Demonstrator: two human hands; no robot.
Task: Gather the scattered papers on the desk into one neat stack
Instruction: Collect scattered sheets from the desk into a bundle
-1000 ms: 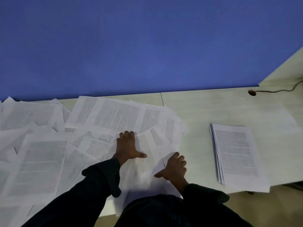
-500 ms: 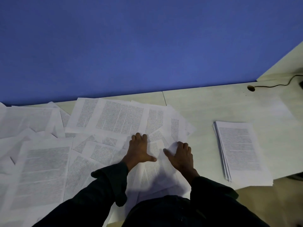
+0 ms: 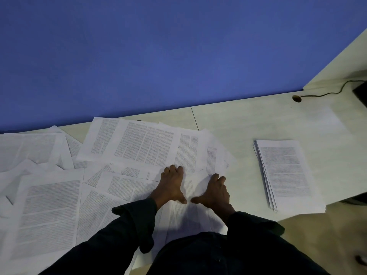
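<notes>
Several printed white sheets (image 3: pixel 137 143) lie scattered and overlapping across the left and middle of the pale desk (image 3: pixel 248 120). A gathered stack of papers (image 3: pixel 286 173) rests on the right, near the front edge. My left hand (image 3: pixel 171 187) presses flat on the loose sheets in the middle, fingers straight and together. My right hand (image 3: pixel 215 192) lies flat beside it on the same sheets, thumb pointing towards the left thumb. A few sheets (image 3: pixel 188 217) sit bunched between and below both hands.
A blue partition (image 3: pixel 158 56) runs along the back of the desk. At the far right are a cable hole (image 3: pixel 296 98) with a black cable (image 3: pixel 337 92) and a dark object (image 3: pixel 361 93). Bare desk lies between the loose sheets and the stack.
My right hand has slid up and left from the desk's front edge to lie beside the left hand. Both hands moved closer together and the sheets under them bunched inward.
</notes>
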